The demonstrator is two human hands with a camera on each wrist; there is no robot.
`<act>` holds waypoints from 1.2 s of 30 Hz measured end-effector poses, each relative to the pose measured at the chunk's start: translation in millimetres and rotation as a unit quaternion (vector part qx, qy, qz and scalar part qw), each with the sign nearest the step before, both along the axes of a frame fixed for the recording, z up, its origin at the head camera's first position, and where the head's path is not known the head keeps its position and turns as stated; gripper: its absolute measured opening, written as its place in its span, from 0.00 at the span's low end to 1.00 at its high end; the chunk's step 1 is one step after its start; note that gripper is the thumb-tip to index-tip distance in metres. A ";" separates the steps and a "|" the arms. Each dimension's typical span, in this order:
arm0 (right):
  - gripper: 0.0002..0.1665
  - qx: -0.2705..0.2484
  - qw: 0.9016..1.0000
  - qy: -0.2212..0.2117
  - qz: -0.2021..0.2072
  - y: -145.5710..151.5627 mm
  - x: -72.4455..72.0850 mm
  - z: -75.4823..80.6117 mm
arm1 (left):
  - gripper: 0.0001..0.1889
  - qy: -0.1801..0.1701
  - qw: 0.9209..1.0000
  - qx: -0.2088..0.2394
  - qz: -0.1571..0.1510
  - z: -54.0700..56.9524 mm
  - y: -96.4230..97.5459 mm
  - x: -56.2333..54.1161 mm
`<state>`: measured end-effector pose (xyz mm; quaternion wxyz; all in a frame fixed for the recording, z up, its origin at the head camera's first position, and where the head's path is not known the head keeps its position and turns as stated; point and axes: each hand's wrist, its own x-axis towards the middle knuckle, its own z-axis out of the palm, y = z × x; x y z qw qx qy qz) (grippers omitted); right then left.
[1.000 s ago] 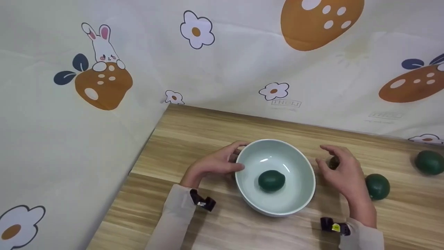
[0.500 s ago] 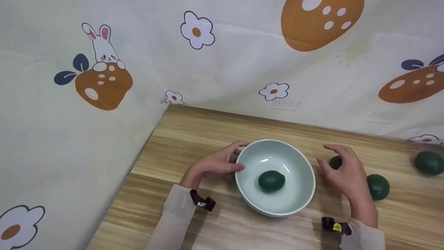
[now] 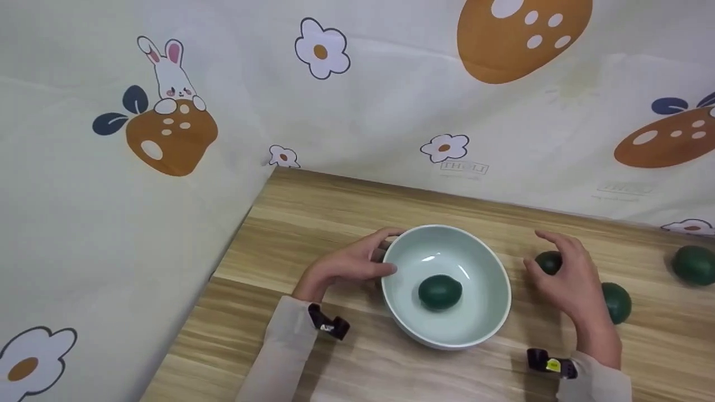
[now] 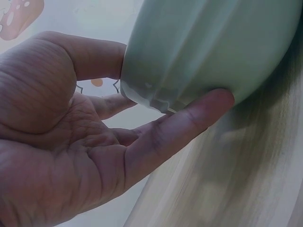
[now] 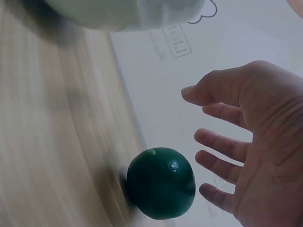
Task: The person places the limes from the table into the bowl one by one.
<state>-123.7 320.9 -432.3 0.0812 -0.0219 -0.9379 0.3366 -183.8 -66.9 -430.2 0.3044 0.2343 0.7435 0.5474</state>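
Note:
A pale green bowl [image 3: 480,312] stands on the wooden table, with one dark green, lime-like fruit [image 3: 440,292] inside. My left hand [image 3: 357,259] holds the bowl at its left side, the thumb at the rim; the left wrist view shows fingers touching the ribbed outer wall [image 4: 203,42]. To the right of the bowl, my right hand [image 3: 572,279] hovers with fingers spread and slightly bent. Past its thumb and forefinger shows a second green fruit [image 3: 547,261], partly hidden. In the right wrist view a green fruit [image 5: 161,183] with a pale stem spot lies apart from the fingertips.
Another green fruit [image 3: 618,303] sits behind the right wrist, partly covered by it. Farther right is one more green fruit [image 3: 694,265]. A printed cloth wall [image 3: 368,100] closes off the table's back and left sides.
My right hand has moved a little to the right, away from the bowl, and now covers more of the fruit behind its wrist. The left hand stays on the bowl.

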 end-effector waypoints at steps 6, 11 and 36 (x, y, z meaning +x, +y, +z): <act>0.39 0.006 1.000 -0.022 -0.012 6.1 -0.6 -1.5 | 0.38 0.007 1.000 0.005 -0.008 -1.5 0.0 -0.8; 0.41 0.011 0.999 -0.035 -0.006 12.1 -2.4 -4.2 | 0.39 0.004 1.000 0.007 -0.008 -1.9 -0.4 -1.4; 0.42 0.041 0.997 -0.067 0.016 22.7 -2.6 -15.3 | 0.38 0.005 1.000 0.006 -0.016 -1.1 -1.2 -2.0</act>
